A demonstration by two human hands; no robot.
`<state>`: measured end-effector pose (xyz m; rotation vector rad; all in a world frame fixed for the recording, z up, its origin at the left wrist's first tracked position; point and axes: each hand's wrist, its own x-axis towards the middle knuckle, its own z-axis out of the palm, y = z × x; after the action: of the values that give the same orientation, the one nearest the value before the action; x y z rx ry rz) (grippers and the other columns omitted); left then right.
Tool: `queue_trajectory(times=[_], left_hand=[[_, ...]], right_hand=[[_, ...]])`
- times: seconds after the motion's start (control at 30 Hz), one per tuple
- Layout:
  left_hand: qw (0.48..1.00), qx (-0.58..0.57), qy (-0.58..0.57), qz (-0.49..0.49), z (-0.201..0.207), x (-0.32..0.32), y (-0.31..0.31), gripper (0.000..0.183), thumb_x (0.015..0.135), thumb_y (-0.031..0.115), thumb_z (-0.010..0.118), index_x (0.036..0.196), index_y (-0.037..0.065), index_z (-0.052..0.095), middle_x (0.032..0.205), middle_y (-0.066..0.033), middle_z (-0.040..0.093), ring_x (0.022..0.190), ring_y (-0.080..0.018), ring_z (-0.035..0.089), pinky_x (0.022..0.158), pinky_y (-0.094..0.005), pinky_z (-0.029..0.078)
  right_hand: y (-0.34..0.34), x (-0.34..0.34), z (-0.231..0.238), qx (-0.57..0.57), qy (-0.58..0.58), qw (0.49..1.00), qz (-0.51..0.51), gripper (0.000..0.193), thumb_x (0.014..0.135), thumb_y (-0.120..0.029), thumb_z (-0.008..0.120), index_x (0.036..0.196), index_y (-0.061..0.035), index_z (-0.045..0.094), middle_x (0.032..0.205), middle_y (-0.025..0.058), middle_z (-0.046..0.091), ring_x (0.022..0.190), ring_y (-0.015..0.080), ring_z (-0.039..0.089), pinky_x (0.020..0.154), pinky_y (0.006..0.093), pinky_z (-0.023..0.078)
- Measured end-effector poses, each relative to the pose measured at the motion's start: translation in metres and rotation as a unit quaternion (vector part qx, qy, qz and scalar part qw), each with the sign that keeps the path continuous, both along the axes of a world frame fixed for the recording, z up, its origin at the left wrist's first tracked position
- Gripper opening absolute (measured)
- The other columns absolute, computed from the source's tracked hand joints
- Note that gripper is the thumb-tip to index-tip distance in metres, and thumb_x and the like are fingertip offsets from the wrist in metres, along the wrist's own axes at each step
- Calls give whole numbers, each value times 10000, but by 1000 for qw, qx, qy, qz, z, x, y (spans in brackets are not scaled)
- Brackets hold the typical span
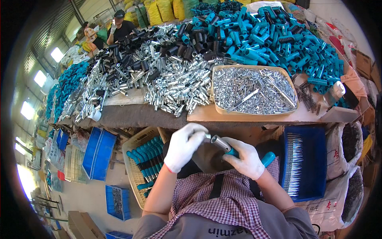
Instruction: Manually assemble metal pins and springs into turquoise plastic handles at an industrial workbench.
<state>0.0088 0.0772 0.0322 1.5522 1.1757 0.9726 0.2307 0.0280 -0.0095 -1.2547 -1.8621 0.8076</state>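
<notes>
Right hand (245, 160) grasping teal tool (232, 152), tube (220, 143) angled up-left, below bench (199, 116) edge. Left hand (186, 146) pinching metal bit (207, 137), just beside tube mouth. Risk: gloves (177, 156) likely dull feel; bit could slip, drop.

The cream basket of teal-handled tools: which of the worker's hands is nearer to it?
Left. In the picture, the left hand is just right of the cream basket; the right hand, holding a silver-and-teal tool, is farther right.
</notes>
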Motion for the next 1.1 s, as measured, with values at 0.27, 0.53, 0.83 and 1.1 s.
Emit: queue_trajectory(times=[0.27, 0.53, 0.83, 1.1], left_hand=[[984, 10, 175, -25, -4, -16, -25, 193, 918, 170, 630, 993, 2, 686, 797, -81, 682, 711, -124, 639, 678, -281, 517], [945, 245, 134, -168, -1, -23, -51, 264, 764, -14, 722, 1015, 61, 689, 985, -88, 659, 926, -274, 639, 813, -346, 523], [977, 32, 191, -92, -11, -28, -69, 251, 862, 110, 696, 1108, 61, 683, 1045, -122, 666, 863, -286, 663, 813, -347, 535], [974, -30, 225, -21, -16, -33, -66, 287, 876, 189, 713, 1130, 59, 680, 1077, -127, 667, 884, -292, 671, 815, -332, 537]], right_hand=[[-6, -11, -2, 89, -181, 979, 32, 497, 776, -244, 742, 1245, -143, 610, 839, 127, 618, 768, 329, 658, 685, 450, 528], [-12, 1, -6, -150, 12, 973, 176, 423, 851, -323, 669, 1184, -62, 670, 1032, 195, 703, 963, 366, 680, 855, 399, 527], [-10, -9, -1, -128, -86, 973, 174, 437, 854, -396, 669, 1166, -90, 684, 1027, 186, 705, 956, 362, 682, 847, 405, 531], [-12, -10, -6, -101, -128, 973, 166, 428, 870, -444, 649, 1129, -106, 686, 983, 155, 709, 940, 351, 683, 815, 410, 534]])
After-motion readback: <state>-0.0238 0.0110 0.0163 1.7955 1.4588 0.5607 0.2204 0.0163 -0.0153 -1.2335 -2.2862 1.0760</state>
